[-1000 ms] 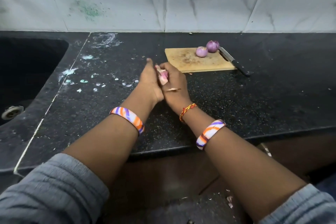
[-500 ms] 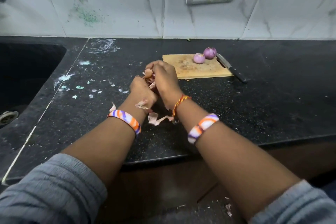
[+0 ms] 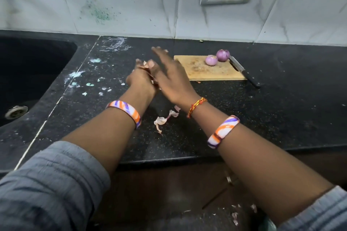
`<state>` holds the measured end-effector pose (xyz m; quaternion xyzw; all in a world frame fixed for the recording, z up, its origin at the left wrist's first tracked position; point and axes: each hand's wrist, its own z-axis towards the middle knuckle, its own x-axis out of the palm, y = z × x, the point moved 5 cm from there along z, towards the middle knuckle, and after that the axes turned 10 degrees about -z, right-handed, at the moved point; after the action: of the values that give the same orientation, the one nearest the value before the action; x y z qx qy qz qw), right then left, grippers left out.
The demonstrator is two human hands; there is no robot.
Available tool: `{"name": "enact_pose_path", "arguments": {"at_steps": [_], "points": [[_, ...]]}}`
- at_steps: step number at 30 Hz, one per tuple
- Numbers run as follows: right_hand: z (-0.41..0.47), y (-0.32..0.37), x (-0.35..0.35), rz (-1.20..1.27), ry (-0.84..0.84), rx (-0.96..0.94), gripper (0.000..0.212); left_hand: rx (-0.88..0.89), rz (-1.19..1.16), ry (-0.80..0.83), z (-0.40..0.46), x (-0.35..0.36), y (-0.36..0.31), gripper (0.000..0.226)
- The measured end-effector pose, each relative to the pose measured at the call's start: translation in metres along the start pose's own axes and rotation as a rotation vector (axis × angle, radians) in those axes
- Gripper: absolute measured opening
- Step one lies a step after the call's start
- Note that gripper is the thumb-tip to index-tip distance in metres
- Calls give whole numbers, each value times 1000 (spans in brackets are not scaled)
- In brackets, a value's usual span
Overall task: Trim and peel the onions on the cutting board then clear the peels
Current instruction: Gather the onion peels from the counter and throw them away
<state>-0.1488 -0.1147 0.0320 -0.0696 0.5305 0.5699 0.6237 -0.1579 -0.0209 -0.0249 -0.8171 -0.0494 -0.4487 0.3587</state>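
On the left is the dark sink, set into my black worktop. My left hand is over the worktop with its grip curled around a bunch of onion peels. I hold them tight so none slip out.

My right hand is pressed right beside it. Its fingers are straight and flat, so that grip holds nothing. It is a bit blurry. I think I am brushing peel bits off it into my left hand. To do this well, I should brush slowly and keep my left hand cupped under the bits.

One loose peel lies on the worktop between my wrists. I must pick it up too.

Farther right, the cutting board holds two peeled onions near its back edge, touching each other. The knife lies along the board's right side.

Half a second ago my right hand was curled over the peels on top of my left hand. Now it is flat and stretched out. The loose peel was up by my wrists then, and now it lies on the worktop.
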Motion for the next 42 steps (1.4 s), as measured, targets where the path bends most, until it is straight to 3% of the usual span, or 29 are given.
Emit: {"name": "enact_pose_path", "arguments": {"at_steps": [2, 5, 7, 12, 17, 20, 23, 27, 30, 33, 37, 39, 42], "points": [[-10, -8, -1, 101, 50, 117, 58, 44, -139, -112, -1, -2, -19, 16], [-44, -20, 28, -159, 525, 238, 86, 98, -99, -210, 3, -19, -45, 35], [-68, -21, 51, -335, 700, 198, 95, 125, -86, -209, 4, -33, -53, 35], [-65, 2, 80, -406, 518, 54, 74, 101, -20, -184, 5, -52, -67, 39], [-38, 11, 90, -497, 442, -203, 43, 72, 41, -135, 2, -46, -65, 41], [-21, -2, 80, -541, 357, -218, 38, 66, 54, -117, 1, -45, -61, 39], [-9, -30, 63, -581, 275, -89, 34, 17, 99, -65, 6, -45, -52, 37], [-1, -77, 32, -462, -2, 307, 30, -15, 134, -6, 7, -37, -39, 36], [4, -86, 42, -362, 157, 371, 38, -46, 148, 8, 8, -29, -27, 34], [3, -70, 56, -322, 378, 197, 42, -37, 181, -62, 14, -26, -17, 33], [-3, -65, 37, -617, 390, 4, 33, -82, 263, -90, 18, -25, -4, 36], [-7, -77, 16, -716, 306, 98, 32, -118, 312, -88, 19, -26, -2, 37], [-23, -91, -6, -555, 303, 331, 45, -144, 346, -92, 20, -25, 2, 39]]}}
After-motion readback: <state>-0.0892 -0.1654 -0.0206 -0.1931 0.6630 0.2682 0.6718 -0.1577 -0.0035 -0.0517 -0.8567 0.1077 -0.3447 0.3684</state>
